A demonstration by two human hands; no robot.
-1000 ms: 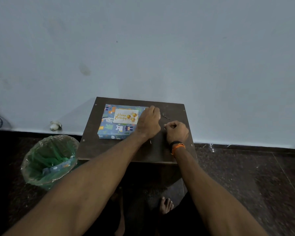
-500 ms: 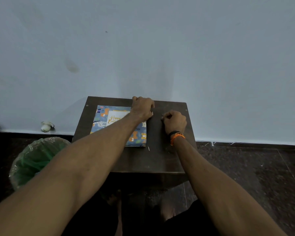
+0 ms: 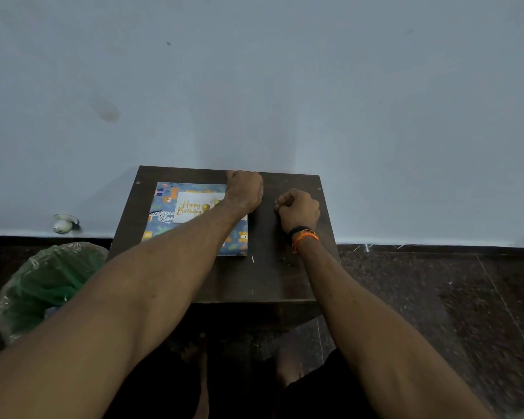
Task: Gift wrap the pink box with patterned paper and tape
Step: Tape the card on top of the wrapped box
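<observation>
On the small dark table [image 3: 273,276] by the wall lies the wrapped box [image 3: 164,213], its card reading "Happy Birthday" in gold script, the left hand [image 3: 245,190] curled over its far right corner, the right hand [image 3: 298,208] fisted just beside, apparently empty.

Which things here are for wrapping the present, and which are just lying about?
For the job:
- flat box wrapped in blue patterned paper
- left hand
- right hand

Just there:
- green-lined waste bin
- small white object by the wall
- dark wooden table
</observation>
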